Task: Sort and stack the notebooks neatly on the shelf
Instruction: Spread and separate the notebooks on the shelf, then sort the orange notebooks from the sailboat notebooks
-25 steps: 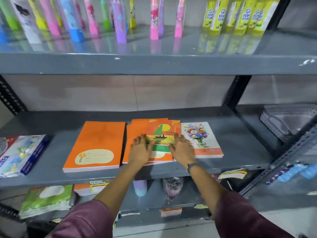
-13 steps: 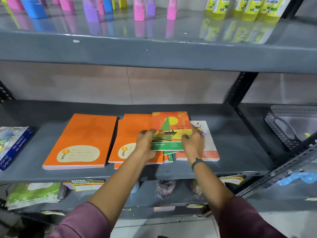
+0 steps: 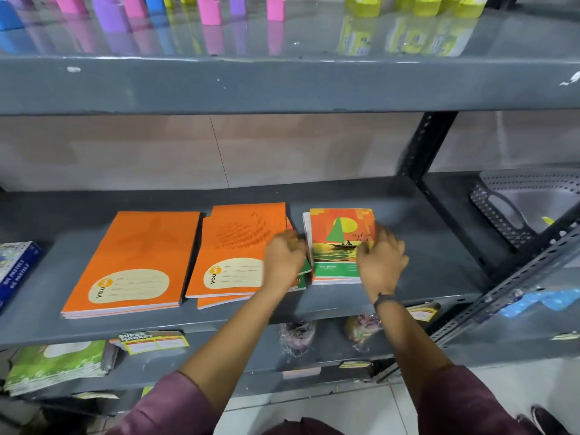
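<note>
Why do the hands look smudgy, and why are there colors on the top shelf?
Head view: both the left hand and right hand are motion-blurred, while the sailboat notebook stays fairly sharp. The glossy top shelf mirrors the pink bottles and yellow gum bottles standing on it.

The shelf (image 3: 408, 221) is grey painted metal, smooth with a dull sheen; the upper shelf (image 3: 282, 86) is glossier, mirroring the bottles. The orange notebooks (image 3: 135, 255) have matt paper covers. The perforated basket (image 3: 502, 215) looks like plastic, though blur leaves that unsure.
</note>
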The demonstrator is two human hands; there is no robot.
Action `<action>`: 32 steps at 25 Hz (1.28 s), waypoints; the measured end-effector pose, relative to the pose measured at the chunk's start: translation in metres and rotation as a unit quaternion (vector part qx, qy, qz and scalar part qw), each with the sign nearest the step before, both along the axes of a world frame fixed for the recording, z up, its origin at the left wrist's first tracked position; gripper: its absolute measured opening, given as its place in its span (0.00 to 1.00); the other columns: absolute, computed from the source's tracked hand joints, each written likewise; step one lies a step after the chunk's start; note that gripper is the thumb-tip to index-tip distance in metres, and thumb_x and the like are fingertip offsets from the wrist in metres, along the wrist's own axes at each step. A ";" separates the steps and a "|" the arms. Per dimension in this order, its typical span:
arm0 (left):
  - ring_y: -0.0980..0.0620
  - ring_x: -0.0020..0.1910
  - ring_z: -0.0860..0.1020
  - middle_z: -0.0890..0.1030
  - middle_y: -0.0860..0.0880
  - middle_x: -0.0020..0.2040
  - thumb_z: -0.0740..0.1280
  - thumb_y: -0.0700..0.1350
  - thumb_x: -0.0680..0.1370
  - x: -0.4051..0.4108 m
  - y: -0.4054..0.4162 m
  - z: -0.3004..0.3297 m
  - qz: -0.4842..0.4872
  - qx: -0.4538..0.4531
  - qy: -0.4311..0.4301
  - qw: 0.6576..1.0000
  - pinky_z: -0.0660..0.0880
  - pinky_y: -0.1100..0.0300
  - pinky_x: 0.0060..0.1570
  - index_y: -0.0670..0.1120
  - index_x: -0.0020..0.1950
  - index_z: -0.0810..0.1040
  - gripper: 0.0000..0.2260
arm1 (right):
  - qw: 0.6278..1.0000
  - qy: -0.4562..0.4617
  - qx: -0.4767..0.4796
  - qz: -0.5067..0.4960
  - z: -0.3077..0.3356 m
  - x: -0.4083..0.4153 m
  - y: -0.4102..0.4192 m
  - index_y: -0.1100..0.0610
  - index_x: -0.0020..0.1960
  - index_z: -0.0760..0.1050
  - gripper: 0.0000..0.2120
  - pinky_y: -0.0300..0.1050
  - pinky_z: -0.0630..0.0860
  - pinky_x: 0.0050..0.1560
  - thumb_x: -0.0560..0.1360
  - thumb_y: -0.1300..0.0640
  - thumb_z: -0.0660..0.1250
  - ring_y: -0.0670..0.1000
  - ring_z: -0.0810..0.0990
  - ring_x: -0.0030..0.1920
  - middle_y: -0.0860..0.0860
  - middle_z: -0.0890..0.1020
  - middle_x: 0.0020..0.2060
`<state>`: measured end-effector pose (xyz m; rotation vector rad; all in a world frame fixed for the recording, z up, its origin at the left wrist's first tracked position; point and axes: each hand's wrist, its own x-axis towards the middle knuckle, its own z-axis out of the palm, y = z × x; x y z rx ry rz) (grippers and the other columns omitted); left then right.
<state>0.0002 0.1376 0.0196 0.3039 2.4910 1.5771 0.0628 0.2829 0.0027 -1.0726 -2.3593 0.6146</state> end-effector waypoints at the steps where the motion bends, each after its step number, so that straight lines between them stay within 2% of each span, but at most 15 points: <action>1: 0.49 0.40 0.77 0.82 0.44 0.52 0.62 0.42 0.77 -0.009 -0.017 -0.001 0.037 -0.069 0.062 0.995 0.72 0.59 0.42 0.43 0.58 0.77 0.12 | 0.999 0.019 0.021 0.032 0.004 -0.006 -0.011 0.55 0.69 0.69 0.23 0.53 0.70 0.60 0.74 0.61 0.61 0.59 0.74 0.61 0.54 0.77 0.64; 2: 0.47 0.42 0.77 0.81 0.41 0.55 0.62 0.44 0.77 -0.019 -0.036 -0.003 0.082 -0.147 0.100 0.981 0.73 0.55 0.43 0.42 0.61 0.75 0.14 | 0.996 0.034 0.011 0.078 0.007 -0.014 -0.025 0.56 0.69 0.69 0.23 0.49 0.74 0.57 0.75 0.61 0.62 0.58 0.77 0.57 0.54 0.79 0.62; 4: 0.38 0.57 0.73 0.77 0.38 0.60 0.60 0.48 0.76 -0.035 -0.074 -0.009 0.143 -0.287 0.093 0.942 0.71 0.47 0.54 0.42 0.62 0.73 0.17 | 0.978 0.026 -0.111 0.175 0.011 -0.030 -0.058 0.56 0.70 0.69 0.22 0.35 0.78 0.42 0.76 0.60 0.64 0.55 0.82 0.44 0.55 0.82 0.55; 6: 0.36 0.63 0.68 0.74 0.37 0.62 0.60 0.49 0.76 -0.043 -0.099 -0.013 0.159 -0.337 0.022 0.928 0.67 0.44 0.60 0.41 0.63 0.71 0.19 | 0.945 -0.019 -0.234 0.228 0.011 -0.045 -0.086 0.56 0.70 0.68 0.22 0.39 0.80 0.38 0.77 0.58 0.64 0.54 0.81 0.40 0.57 0.82 0.55; 10: 0.36 0.61 0.70 0.77 0.37 0.59 0.61 0.49 0.75 -0.057 -0.116 -0.023 0.137 -0.320 -0.025 0.937 0.72 0.46 0.59 0.38 0.60 0.73 0.19 | 0.920 -0.024 -0.333 0.206 0.009 -0.064 -0.105 0.58 0.69 0.69 0.23 0.44 0.77 0.50 0.75 0.59 0.66 0.56 0.81 0.53 0.58 0.80 0.60; 14: 0.37 0.60 0.73 0.78 0.38 0.58 0.69 0.50 0.70 -0.070 -0.124 -0.023 0.148 -0.289 -0.070 0.943 0.74 0.48 0.56 0.38 0.56 0.75 0.20 | 0.871 0.021 -0.473 0.134 0.017 -0.074 -0.098 0.63 0.52 0.78 0.08 0.52 0.81 0.54 0.73 0.66 0.67 0.61 0.83 0.51 0.61 0.83 0.51; 15: 0.38 0.59 0.74 0.78 0.38 0.58 0.71 0.50 0.69 -0.074 -0.126 -0.022 0.147 -0.279 -0.075 0.946 0.74 0.49 0.54 0.38 0.56 0.75 0.21 | 0.857 0.021 -0.502 0.111 0.020 -0.076 -0.096 0.63 0.46 0.77 0.03 0.47 0.82 0.50 0.73 0.67 0.66 0.60 0.83 0.47 0.60 0.83 0.46; 17: 0.39 0.57 0.76 0.80 0.40 0.55 0.73 0.49 0.68 -0.080 -0.130 -0.022 0.140 -0.202 -0.086 0.965 0.72 0.54 0.48 0.37 0.55 0.75 0.22 | 0.829 0.016 -0.552 0.089 0.027 -0.077 -0.095 0.60 0.38 0.73 0.08 0.32 0.78 0.29 0.74 0.68 0.65 0.54 0.79 0.37 0.56 0.79 0.37; 18: 0.40 0.56 0.77 0.80 0.40 0.54 0.73 0.48 0.69 -0.081 -0.131 -0.023 0.131 -0.149 -0.096 0.975 0.71 0.55 0.47 0.36 0.55 0.74 0.21 | 0.818 0.019 -0.568 0.091 0.030 -0.077 -0.095 0.61 0.38 0.72 0.08 0.31 0.75 0.23 0.75 0.68 0.64 0.52 0.77 0.34 0.55 0.77 0.35; 20: 0.41 0.57 0.77 0.79 0.39 0.53 0.71 0.46 0.71 -0.080 -0.138 -0.025 0.126 -0.068 -0.107 0.984 0.71 0.54 0.51 0.37 0.56 0.71 0.19 | 0.806 0.022 -0.583 0.101 0.034 -0.078 -0.103 0.64 0.49 0.75 0.04 0.39 0.78 0.30 0.76 0.68 0.62 0.54 0.76 0.35 0.56 0.78 0.38; 23: 0.38 0.54 0.77 0.74 0.42 0.46 0.71 0.45 0.72 -0.084 -0.175 -0.022 0.162 0.009 -0.068 0.984 0.72 0.51 0.52 0.43 0.50 0.66 0.15 | 0.794 0.020 -0.585 0.165 0.032 -0.085 -0.133 0.70 0.64 0.71 0.17 0.45 0.76 0.36 0.76 0.72 0.59 0.55 0.76 0.37 0.63 0.80 0.45; 26: 0.39 0.51 0.78 0.77 0.41 0.45 0.72 0.47 0.70 -0.103 -0.239 -0.011 0.208 -0.017 -0.009 0.978 0.73 0.50 0.50 0.42 0.51 0.70 0.16 | 0.796 -0.021 -0.557 0.238 0.037 -0.101 -0.184 0.68 0.64 0.71 0.19 0.38 0.76 0.32 0.74 0.73 0.60 0.52 0.77 0.39 0.61 0.79 0.51; 28: 0.39 0.52 0.78 0.80 0.39 0.50 0.72 0.49 0.70 -0.114 -0.277 -0.006 0.236 -0.068 0.011 0.969 0.72 0.52 0.48 0.39 0.54 0.72 0.19 | 0.819 -0.044 -0.506 0.267 0.033 -0.115 -0.218 0.67 0.63 0.72 0.19 0.33 0.73 0.25 0.73 0.74 0.62 0.51 0.77 0.42 0.60 0.79 0.53; 29: 0.39 0.53 0.77 0.80 0.38 0.51 0.72 0.49 0.70 -0.118 -0.289 -0.007 0.240 -0.088 0.018 0.967 0.70 0.54 0.47 0.38 0.53 0.73 0.19 | 0.839 -0.050 -0.465 0.278 0.028 -0.123 -0.231 0.68 0.62 0.73 0.18 0.35 0.75 0.27 0.72 0.74 0.63 0.53 0.78 0.43 0.61 0.80 0.54; 32: 0.37 0.52 0.77 0.80 0.35 0.51 0.68 0.49 0.73 -0.117 -0.306 -0.015 0.228 -0.165 0.025 0.959 0.70 0.51 0.44 0.37 0.50 0.72 0.16 | 0.895 -0.101 -0.315 0.299 0.011 -0.133 -0.261 0.67 0.59 0.77 0.15 0.50 0.81 0.52 0.72 0.71 0.65 0.58 0.81 0.55 0.62 0.81 0.57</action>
